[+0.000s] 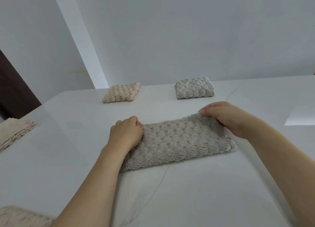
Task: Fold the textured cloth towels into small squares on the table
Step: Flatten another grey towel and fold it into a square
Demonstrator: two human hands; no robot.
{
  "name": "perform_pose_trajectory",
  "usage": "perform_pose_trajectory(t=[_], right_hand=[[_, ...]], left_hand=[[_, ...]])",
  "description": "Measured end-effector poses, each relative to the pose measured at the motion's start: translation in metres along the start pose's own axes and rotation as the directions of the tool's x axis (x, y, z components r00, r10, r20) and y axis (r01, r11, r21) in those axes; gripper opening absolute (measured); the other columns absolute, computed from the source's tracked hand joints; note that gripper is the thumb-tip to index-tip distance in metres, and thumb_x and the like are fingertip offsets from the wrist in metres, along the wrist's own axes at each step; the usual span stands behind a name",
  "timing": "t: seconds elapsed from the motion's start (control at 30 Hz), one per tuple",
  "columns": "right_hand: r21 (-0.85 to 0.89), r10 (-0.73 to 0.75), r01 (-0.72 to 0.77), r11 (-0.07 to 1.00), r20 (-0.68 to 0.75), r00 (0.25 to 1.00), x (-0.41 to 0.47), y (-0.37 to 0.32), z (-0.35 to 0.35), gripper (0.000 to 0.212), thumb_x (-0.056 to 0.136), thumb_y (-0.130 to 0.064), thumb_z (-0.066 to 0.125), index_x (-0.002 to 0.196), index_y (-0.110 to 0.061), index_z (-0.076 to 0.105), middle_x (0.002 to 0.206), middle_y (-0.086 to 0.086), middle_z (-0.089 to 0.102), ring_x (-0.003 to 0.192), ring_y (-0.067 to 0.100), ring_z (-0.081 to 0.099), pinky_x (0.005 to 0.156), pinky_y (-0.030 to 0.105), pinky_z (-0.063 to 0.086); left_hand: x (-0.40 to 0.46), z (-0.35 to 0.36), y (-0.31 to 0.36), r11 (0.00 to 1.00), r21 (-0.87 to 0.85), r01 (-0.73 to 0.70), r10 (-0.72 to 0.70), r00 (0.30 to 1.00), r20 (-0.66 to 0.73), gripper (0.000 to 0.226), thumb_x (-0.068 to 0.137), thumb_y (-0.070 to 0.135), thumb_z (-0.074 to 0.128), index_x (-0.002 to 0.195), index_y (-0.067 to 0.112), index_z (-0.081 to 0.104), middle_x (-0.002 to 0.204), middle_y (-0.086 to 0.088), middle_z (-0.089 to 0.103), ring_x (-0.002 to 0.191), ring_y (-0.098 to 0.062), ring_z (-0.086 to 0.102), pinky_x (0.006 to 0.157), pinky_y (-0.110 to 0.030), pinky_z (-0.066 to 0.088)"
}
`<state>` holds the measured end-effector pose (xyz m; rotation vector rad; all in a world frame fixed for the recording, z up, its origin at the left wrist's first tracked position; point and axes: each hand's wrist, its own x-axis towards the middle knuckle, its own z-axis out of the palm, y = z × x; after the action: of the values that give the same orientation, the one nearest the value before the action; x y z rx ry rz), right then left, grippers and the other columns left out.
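A grey textured towel (179,141) lies on the white table (170,192) as a long rectangle, folded over. My left hand (125,133) pinches its far left corner, fingers closed on the cloth. My right hand (226,117) grips the far right corner and holds it slightly lifted off the table. Two towels folded into small squares sit further back: a beige one (121,93) at the left and a grey one (194,88) at the right.
A stack of beige cloths (13,133) lies at the table's left edge. Another beige cloth (22,217) shows at the bottom left corner. A white wall rises behind the table's far edge. A bright light patch falls on the table at the right.
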<state>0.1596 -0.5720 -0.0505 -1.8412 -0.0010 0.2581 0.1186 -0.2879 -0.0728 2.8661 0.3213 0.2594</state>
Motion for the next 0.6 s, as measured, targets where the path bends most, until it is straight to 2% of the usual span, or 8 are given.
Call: perform_pose_trajectory(t=[0.07, 0.17, 0.23, 0.3, 0.43, 0.53, 0.6], right_hand=[[-0.106, -0.039, 0.037, 0.994, -0.013, 0.999, -0.001, -0.001, 0.001, 0.009, 0.088, -0.013, 0.065, 0.093, -0.006, 0.069, 0.085, 0.007, 0.067, 0.076, 0.02, 0.06, 0.067, 0.028, 0.048], [-0.176, -0.146, 0.121, 0.977, -0.135, 0.98, 0.001, 0.006, 0.002, 0.007, 0.089, -0.011, 0.063, 0.083, -0.012, 0.068, 0.076, 0.005, 0.063, 0.073, 0.019, 0.056, 0.073, 0.032, 0.047], [-0.186, -0.186, 0.146, 0.972, -0.221, 0.957, 0.002, 0.008, 0.001, 0.009, 0.088, -0.013, 0.066, 0.08, -0.016, 0.068, 0.074, 0.002, 0.061, 0.07, 0.017, 0.056, 0.07, 0.029, 0.047], [-0.113, -0.168, 0.143, 0.983, -0.261, 0.951, 0.003, 0.009, -0.002, 0.009, 0.087, -0.015, 0.069, 0.078, -0.017, 0.067, 0.075, 0.001, 0.061, 0.068, 0.015, 0.057, 0.063, 0.025, 0.045], [0.052, -0.073, 0.086, 0.995, -0.21, 0.975, 0.003, 0.005, -0.006, 0.006, 0.086, -0.012, 0.071, 0.082, -0.009, 0.067, 0.071, 0.003, 0.064, 0.05, 0.005, 0.059, 0.044, 0.016, 0.044], [0.017, -0.081, 0.088, 0.996, -0.247, 0.966, 0.004, 0.007, -0.006, 0.013, 0.083, -0.017, 0.075, 0.077, -0.011, 0.065, 0.071, 0.004, 0.066, 0.058, 0.013, 0.06, 0.054, 0.023, 0.046], [-0.089, -0.133, 0.11, 0.99, -0.312, 0.941, 0.006, 0.01, -0.003, 0.017, 0.08, -0.021, 0.078, 0.074, -0.014, 0.063, 0.071, 0.001, 0.064, 0.065, 0.017, 0.059, 0.063, 0.028, 0.047]], left_hand=[[0.001, 0.0, -0.001, 1.0, -0.001, -0.005, 0.005, 1.0, 0.005, 0.025, 0.098, 0.023, 0.03, 0.085, 0.016, 0.05, 0.091, -0.004, 0.057, 0.093, -0.03, 0.044, 0.077, -0.038, 0.034], [0.002, 0.0, -0.002, 1.0, -0.009, -0.004, 0.004, 1.0, 0.017, 0.025, 0.097, 0.025, 0.031, 0.084, 0.017, 0.05, 0.094, -0.005, 0.059, 0.095, -0.03, 0.048, 0.079, -0.039, 0.038], [0.003, 0.0, -0.001, 1.0, -0.015, -0.007, 0.007, 1.0, 0.019, 0.026, 0.097, 0.026, 0.033, 0.08, 0.018, 0.05, 0.09, -0.003, 0.058, 0.094, -0.029, 0.051, 0.077, -0.038, 0.039], [0.003, 0.0, -0.001, 0.999, -0.035, -0.02, 0.021, 1.0, 0.019, 0.028, 0.098, 0.027, 0.034, 0.079, 0.016, 0.05, 0.085, 0.0, 0.058, 0.09, -0.028, 0.052, 0.074, -0.038, 0.038], [0.003, 0.002, -0.003, 0.995, -0.086, -0.046, 0.046, 0.999, 0.0, 0.029, 0.1, 0.029, 0.034, 0.08, 0.016, 0.05, 0.082, 0.0, 0.058, 0.089, -0.027, 0.051, 0.073, -0.038, 0.039], [0.004, 0.004, -0.004, 0.998, -0.043, -0.044, 0.043, 0.999, -0.024, 0.029, 0.101, 0.031, 0.032, 0.088, 0.016, 0.053, 0.091, -0.001, 0.06, 0.095, -0.028, 0.047, 0.076, -0.038, 0.036], [0.004, 0.005, -0.002, 0.999, -0.004, -0.038, 0.038, 0.999, -0.025, 0.03, 0.102, 0.032, 0.03, 0.09, 0.016, 0.052, 0.096, -0.002, 0.06, 0.094, -0.027, 0.043, 0.077, -0.038, 0.034]])
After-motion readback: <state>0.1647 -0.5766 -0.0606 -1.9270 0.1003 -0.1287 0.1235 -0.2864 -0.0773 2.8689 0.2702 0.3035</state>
